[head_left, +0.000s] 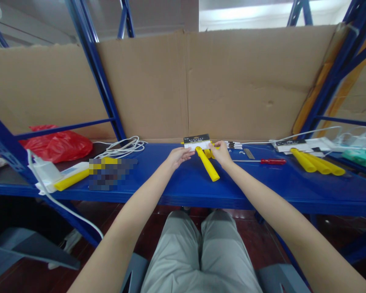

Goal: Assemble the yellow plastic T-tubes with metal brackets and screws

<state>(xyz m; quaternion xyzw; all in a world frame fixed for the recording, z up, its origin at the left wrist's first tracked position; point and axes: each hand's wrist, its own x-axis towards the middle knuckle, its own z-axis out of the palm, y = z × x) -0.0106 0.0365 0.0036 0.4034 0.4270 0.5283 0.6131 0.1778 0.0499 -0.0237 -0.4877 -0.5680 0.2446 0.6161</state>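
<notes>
In front of me is a scraper with a yellow handle and a wide head in a black-and-white printed card sleeve. Its handle points toward me and slightly right. My left hand is closed on the left end of the head, thumb and fingers at its lower edge. At the right end, my right hand pinches the head with bent fingers. Another yellow piece shows partly behind the handle, near my right fingers. Right of that hand lie a screwdriver with a red handle and a small flat metal plate.
More yellow-handled scrapers lie at the right. On the left are a power strip, a coiled white cable, a red plastic bag and a blurred-out patch. Cardboard walls the back of the blue table.
</notes>
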